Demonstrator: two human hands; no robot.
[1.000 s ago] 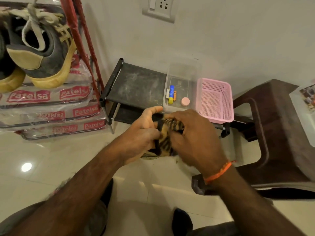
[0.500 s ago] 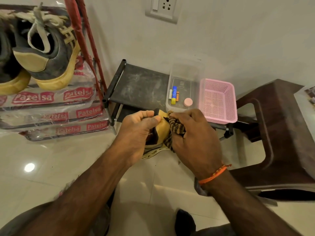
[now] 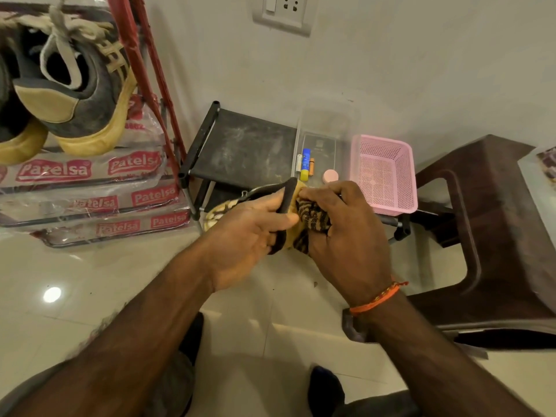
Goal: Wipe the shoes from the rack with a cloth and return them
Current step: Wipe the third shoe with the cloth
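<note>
Wiping step: I am gripping one shoe (image 3: 282, 203) in my left hand (image 3: 249, 236) above the floor, right hand (image 3: 346, 230) pinching the striped cloth (image 3: 313, 218) against its heel (next: turn, finish, return to the rack (image 3: 144, 55)).

Shoe (image 3: 288, 203) in hands: mostly covered by left hand (image 3: 249, 236) and right hand (image 3: 346, 233); only dark collar edge, a yellow patch and part of the sole at left show. Striped cloth (image 3: 313, 218) largely under right fingers. Second shoe on rack (image 3: 18, 127), far left, cut by frame edge. Box (image 3: 541, 173) at right edge cut off, contents unreadable. Small items in clear container (image 3: 328, 121) too small to identify.
</note>
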